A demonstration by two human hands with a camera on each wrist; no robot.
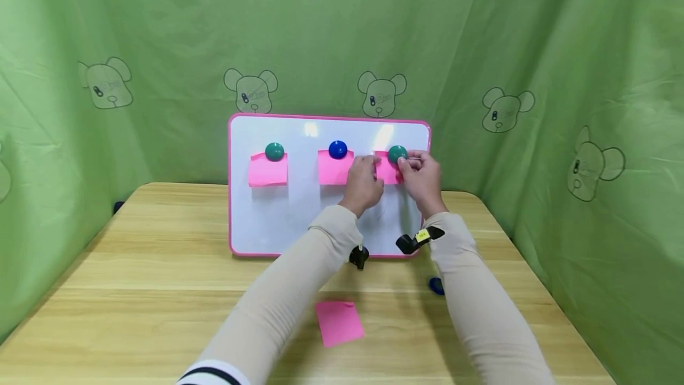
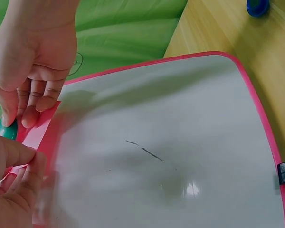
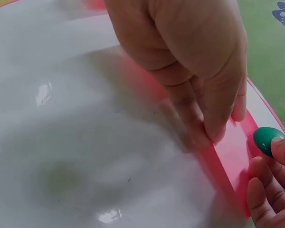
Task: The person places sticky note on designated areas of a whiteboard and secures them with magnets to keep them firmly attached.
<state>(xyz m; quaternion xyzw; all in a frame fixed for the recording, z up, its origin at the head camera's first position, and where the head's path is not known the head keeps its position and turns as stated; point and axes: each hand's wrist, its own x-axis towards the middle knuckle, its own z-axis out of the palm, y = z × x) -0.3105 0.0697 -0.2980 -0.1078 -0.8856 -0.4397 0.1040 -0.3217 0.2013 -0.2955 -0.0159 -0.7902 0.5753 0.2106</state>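
A whiteboard [image 1: 299, 221] with a pink rim stands tilted back on the table. At its upper right, my right hand [image 1: 424, 182] grips a round green magnet [image 1: 396, 152], the thumb on its face, over the top of a pink sticky note [image 1: 386, 175]. My left hand [image 1: 363, 184] pinches that note's edge between thumb and fingertips, clearest in the right wrist view, where the same note [image 3: 232, 156] bends a little. To the left, a blue magnet [image 1: 338, 149] holds a middle note [image 1: 332, 170], and another green magnet [image 1: 275, 151] holds a left note [image 1: 268, 172].
A loose pink sticky note [image 1: 339, 323] lies on the wooden table [image 1: 160, 290] in front of the board. Near the right forearm lies a blue magnet [image 1: 437, 286]. Green curtain [image 1: 320, 28] surrounds the table at the back and sides.
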